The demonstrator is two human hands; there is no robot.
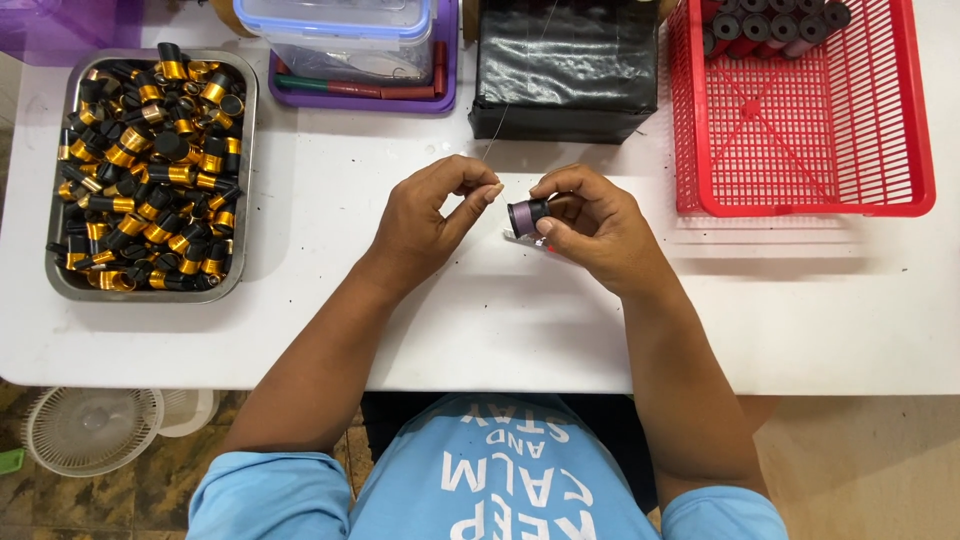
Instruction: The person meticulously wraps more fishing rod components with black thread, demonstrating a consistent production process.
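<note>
Seen from the head camera, a person in a light blue printed T-shirt (500, 480) works at a smooth white table (500, 320). The right hand (598, 228) curls around a small black bobbin wound with glossy purple thread (527, 216), thumb and fingers closed on it so that the spool's round end faces the other hand. Just under those fingers a small white scrap (516, 236) lies on the table.

The left hand (428, 213) sits close beside the bobbin without touching it, forefinger and thumb pinched together on a fine pale thread (490, 150); the thin strand runs up and away from the fingertips toward a black box wrapped in shiny plastic film (565, 70).

Well left of the left hand stands a rectangular steel tray (60, 285) heaped with black and gold cylindrical bobbins (150, 165). Beyond the right hand's knuckles rests a red plastic lattice basket (800, 130), holding a row of wound dark spools (770, 25) at its far edge. Above the left fingers, a clear lidded plastic container (340, 35) sits in a purple tray (365, 100).
</note>
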